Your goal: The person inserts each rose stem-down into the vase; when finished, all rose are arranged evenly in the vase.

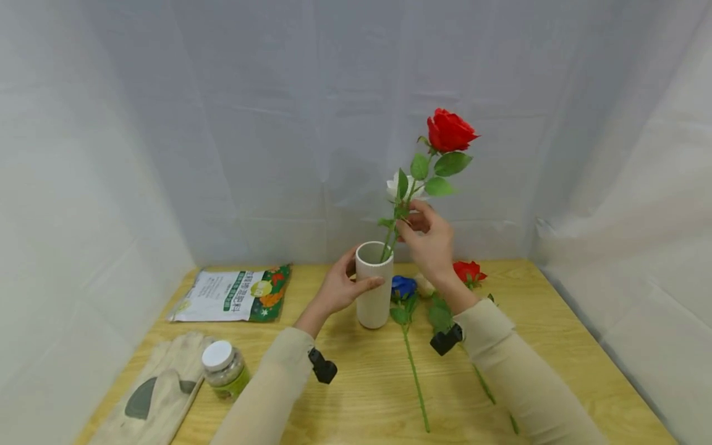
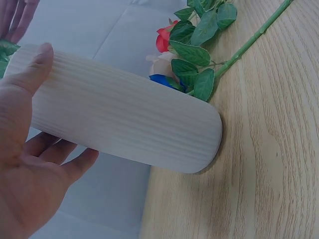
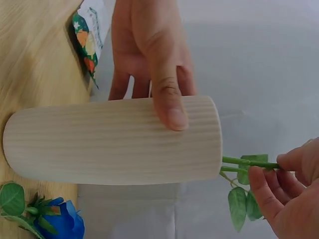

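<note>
A white ribbed vase [image 1: 374,303] stands upright on the wooden table. My left hand [image 1: 340,287] grips it near the top, the thumb across the near side and the fingers behind. Above the rim, my right hand [image 1: 432,242] pinches the green stem [image 3: 261,164] of a red rose [image 1: 449,131] between thumb and fingertips. The lower end of that stem is inside the vase, hidden by its wall. A white rose [image 1: 392,188], partly behind the red rose's leaves, also has its stem in the vase.
Right of the vase lie a blue rose [image 1: 403,286], another red rose [image 1: 469,272] and a pale rose [image 1: 425,285] partly behind my right arm. At left are a fertilizer bag [image 1: 239,295], a white-lidded jar [image 1: 225,371] and work gloves [image 1: 161,386]. White sheeting [image 1: 267,136] encloses the table.
</note>
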A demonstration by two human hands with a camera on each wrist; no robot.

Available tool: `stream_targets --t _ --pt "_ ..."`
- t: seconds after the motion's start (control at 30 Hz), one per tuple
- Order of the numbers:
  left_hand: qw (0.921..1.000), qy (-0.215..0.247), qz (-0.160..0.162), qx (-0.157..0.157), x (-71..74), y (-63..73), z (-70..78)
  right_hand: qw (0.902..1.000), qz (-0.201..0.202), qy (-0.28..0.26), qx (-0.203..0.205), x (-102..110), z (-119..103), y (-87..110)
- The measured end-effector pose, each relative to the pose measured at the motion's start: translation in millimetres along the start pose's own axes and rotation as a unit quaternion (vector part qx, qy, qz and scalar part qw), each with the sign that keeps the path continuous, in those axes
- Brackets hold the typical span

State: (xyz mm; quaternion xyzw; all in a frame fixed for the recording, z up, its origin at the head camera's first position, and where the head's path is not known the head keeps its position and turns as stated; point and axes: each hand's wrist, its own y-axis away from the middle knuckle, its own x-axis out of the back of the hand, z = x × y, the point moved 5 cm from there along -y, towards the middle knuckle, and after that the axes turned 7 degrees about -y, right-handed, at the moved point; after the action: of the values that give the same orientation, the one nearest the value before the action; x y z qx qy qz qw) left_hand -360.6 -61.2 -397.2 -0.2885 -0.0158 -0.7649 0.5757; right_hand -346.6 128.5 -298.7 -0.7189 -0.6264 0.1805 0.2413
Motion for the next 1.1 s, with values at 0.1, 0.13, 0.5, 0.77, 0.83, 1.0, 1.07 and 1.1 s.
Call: stream_targets --t 0.1,0.13,0.5,0.77,0.83,1.0,1.07,1.1 --pt "1.0000 -0.001 0.001 0.006 1.2 0.8 -0.5 0.9986 -0.019 0.050 0.000 -8 3 3.3" --pt "1.0000 -0.002 0.001 0.007 1.4 0.8 -0.9 0.9972 -0.026 0.070 0.004 -11 3 4.4" --pt "0.9998 -0.010 -0.001 0.019 1.9 2.1 -2.4 0.9878 -0.060 0.136 0.046 -33 13 9.7" --pt "0.9999 -0.013 -0.001 0.010 0.3 0.4 -2.3 0.9869 -0.052 0.144 0.050 -39 19 13.5" --pt "0.9999 -0.011 0.000 0.007 -0.1 0.4 -2.3 0.9859 -0.056 0.149 0.052 -40 21 14.3" --pt "1.0000 -0.009 -0.001 0.002 -0.6 0.4 -2.9 0.9842 -0.064 0.153 0.061 -42 24 14.5" --pt "1.0000 -0.009 0.000 0.000 -0.4 0.0 -3.0 0.9849 -0.064 0.149 0.061 -42 24 14.2" --pt "1.0000 -0.008 -0.001 0.001 -0.3 -0.2 -2.9 0.9852 -0.063 0.147 0.060 -42 24 14.2"
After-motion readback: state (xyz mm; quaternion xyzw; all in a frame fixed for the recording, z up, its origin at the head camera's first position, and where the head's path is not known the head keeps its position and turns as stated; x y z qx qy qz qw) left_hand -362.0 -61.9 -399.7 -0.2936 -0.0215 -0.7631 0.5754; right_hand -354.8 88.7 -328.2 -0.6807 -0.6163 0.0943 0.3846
